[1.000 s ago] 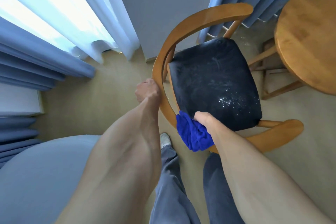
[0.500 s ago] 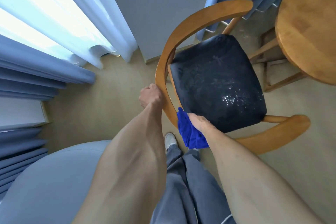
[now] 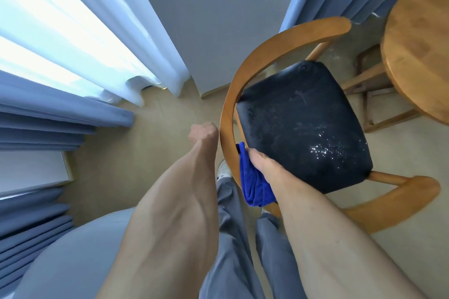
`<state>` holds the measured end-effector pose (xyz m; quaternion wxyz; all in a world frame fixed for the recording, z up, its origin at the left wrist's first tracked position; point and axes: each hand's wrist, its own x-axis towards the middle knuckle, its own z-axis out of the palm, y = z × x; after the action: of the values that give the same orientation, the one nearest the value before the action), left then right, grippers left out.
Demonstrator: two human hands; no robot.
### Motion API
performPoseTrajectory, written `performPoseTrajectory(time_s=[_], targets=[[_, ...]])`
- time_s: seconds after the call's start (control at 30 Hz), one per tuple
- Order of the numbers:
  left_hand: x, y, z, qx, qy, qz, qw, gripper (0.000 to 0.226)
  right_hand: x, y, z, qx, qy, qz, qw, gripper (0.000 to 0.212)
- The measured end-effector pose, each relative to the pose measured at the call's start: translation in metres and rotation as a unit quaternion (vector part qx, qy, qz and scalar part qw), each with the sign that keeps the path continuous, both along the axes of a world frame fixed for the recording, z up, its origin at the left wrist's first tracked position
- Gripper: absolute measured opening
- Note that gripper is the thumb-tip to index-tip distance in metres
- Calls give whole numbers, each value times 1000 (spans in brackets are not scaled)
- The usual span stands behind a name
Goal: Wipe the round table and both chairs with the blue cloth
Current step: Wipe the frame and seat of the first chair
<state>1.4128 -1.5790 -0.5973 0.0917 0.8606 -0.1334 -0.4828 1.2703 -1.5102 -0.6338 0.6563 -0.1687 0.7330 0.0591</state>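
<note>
Two bare forearms reach down from the bottom edge toward a chair [image 3: 279, 56] with a curved wooden back rail and a dark padded seat [image 3: 303, 124]. Only this one chair is in view.

At the back rail's outer side, the left hand [image 3: 202, 132] is closed into a fist. Its fingers are turned away from the camera, so I cannot tell whether they wrap the rail or merely lie against it.

At the seat's near corner, the right hand [image 3: 261, 160] bunches the cloth [image 3: 252, 182] in its grip, with the fingers curled into the fabric and mostly buried in it. The cloth sits in the gap between rail and seat edge, touching both, and hangs down behind the wrist, where its lower end is covered by the forearm.

Pale scuffs and a scatter of bright specks mark the seat toward its right side. Whether those specks are droplets or glints is hard to say.

Right of the chair stands the round surface [image 3: 418, 43], cut off by the frame edge so that only part of its top shows. Part of its wooden base shows beneath it.

Below the arms, grey trouser legs and the toe of a pale shoe [image 3: 223, 170] show on the beige floor. Blue curtains [image 3: 60, 109] hang at left and behind the chair.
</note>
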Motion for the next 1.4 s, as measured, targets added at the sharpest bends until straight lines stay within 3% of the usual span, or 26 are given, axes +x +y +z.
performPoseTrajectory(time_s=[0.1,0.23,0.37,0.5,0.63,0.77,0.93,1.03,1.17,1.33,1.4], targets=[[8,-25,-2,6,-35,-72,997,34,17,-33,0,1,15,-36,999,36],[24,-62,-10,-3,-45,-105,993,37,33,-88,-1,-8,1,-158,987,40],[30,-95,-23,-25,-49,-147,988,29,39,-147,1,-107,-14,-302,947,56],[16,-116,-36,-60,-65,-208,974,14,19,-192,-4,-99,-3,-413,905,80],[-14,-130,-44,-96,-68,-272,955,15,7,-200,-8,-157,-29,-465,871,69],[-40,-141,-48,-135,-96,-313,935,16,-1,-201,-17,-127,-23,-493,861,63],[-54,-156,-54,-145,-85,-267,949,27,-43,-219,-20,-137,20,-512,848,51],[-66,-162,-61,-133,-71,-237,960,26,-62,-227,-16,-141,26,-484,864,49],[-76,-166,-68,-123,-83,-213,966,37,-35,-188,-31,-75,-65,-488,867,30],[-73,-167,-71,-76,-25,-132,988,37,-1,-150,-46,-42,-178,-541,821,46],[-69,-167,-68,-67,8,-71,995,23,2,-143,-43,-26,-238,-591,770,60]])
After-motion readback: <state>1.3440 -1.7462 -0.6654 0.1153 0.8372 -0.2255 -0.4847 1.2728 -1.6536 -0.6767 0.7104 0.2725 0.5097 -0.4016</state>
